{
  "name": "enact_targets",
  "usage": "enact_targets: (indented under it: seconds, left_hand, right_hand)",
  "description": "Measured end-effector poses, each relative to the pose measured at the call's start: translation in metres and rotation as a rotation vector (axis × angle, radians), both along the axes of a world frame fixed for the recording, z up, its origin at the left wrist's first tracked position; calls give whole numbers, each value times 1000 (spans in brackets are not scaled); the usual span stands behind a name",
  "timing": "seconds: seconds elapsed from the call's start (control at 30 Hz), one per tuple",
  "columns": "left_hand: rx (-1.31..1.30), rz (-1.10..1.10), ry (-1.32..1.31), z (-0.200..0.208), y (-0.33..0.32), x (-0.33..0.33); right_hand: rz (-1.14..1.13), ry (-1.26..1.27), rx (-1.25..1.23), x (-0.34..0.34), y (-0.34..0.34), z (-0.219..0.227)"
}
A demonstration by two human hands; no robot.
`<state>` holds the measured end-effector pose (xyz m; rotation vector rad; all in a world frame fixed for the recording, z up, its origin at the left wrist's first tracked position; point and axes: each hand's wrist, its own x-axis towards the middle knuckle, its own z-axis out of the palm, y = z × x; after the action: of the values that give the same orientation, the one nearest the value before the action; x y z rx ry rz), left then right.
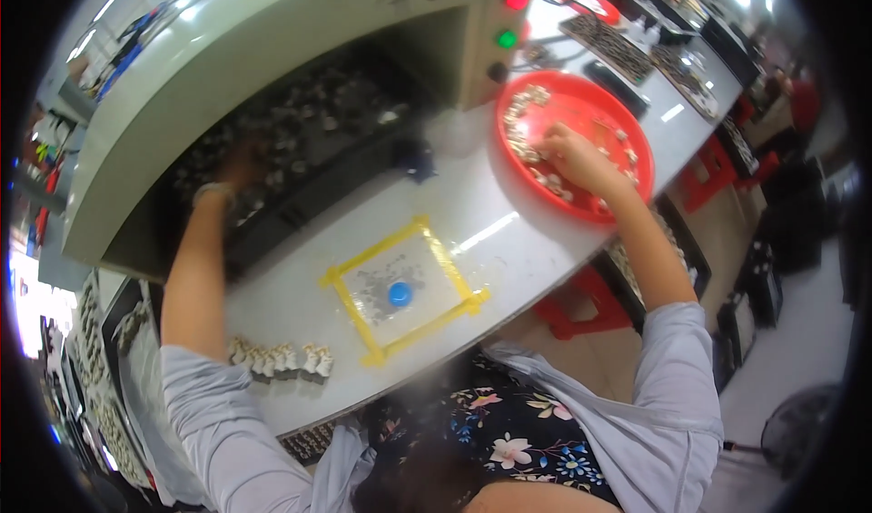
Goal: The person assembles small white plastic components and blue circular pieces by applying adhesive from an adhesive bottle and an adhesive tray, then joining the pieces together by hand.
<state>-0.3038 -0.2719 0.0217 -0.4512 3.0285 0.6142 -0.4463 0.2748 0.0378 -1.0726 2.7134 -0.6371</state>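
Observation:
My right hand (574, 154) is over a round red tray (581, 104), its fingers pressed together among small whitish pieces (527, 140) lying along the tray's left side. Whatever is between those fingertips is too small to make out. My left hand (243, 166) reaches into the dark opening of a large cream-coloured machine (363, 68). Many small pale pieces (300, 131) lie on a dark surface in there. Shadow and blur hide the left fingers. Several small white figure-like pieces (282, 358) stand in a row on the table beside my left forearm.
Yellow tape (422, 327) frames a square on the white table (472, 186), with a blue round cap (400, 294) inside it. A red and a green light (506, 38) sit on the machine's post. Dark trays (609, 45) lie farther right. A red stool (581, 304) stands below the table.

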Motion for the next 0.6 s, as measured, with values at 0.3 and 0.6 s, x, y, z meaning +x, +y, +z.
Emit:
enact_targets:
  seconds: [0.3,0.6]
  left_hand:
    - [283,167,-170,50,46,36]
    - [1332,330,492,81,80,98]
  right_hand:
    - [-15,123,-362,14,5,12]
    - [356,102,-52,109,-38,41]
